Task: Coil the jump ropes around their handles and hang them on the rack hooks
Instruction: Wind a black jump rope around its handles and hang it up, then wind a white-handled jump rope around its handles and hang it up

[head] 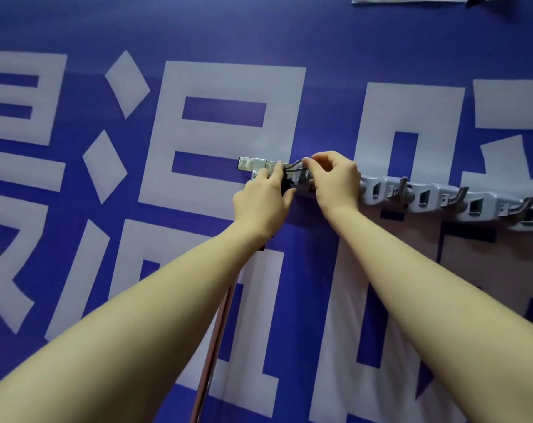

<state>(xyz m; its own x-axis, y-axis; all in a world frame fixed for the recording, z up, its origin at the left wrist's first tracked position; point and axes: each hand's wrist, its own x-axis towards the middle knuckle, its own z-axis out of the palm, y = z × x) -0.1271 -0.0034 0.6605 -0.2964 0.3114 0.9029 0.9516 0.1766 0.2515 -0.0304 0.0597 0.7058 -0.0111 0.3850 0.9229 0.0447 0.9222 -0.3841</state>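
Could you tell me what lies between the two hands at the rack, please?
In the head view, a dark rope loop spans from left hand to right hand, over the rack.

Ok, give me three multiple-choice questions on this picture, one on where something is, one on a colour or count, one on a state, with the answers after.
1. Where on the rack are the hands working?
A. its left end
B. its middle
C. its right end

2. What colour is the wall banner behind the rack?
A. red with black characters
B. blue with white characters
C. plain green

3. What state are the three hooks to the right of the hands in?
A. each holds a rope
B. folded flat
C. bare

Answers:
1. A: the left hand and right hand meet at the rack's left end, by the metal rail.
2. B: large white characters on blue.
3. C: the nearest hook and the two beyond it carry nothing; the dark rope is only at the hands.
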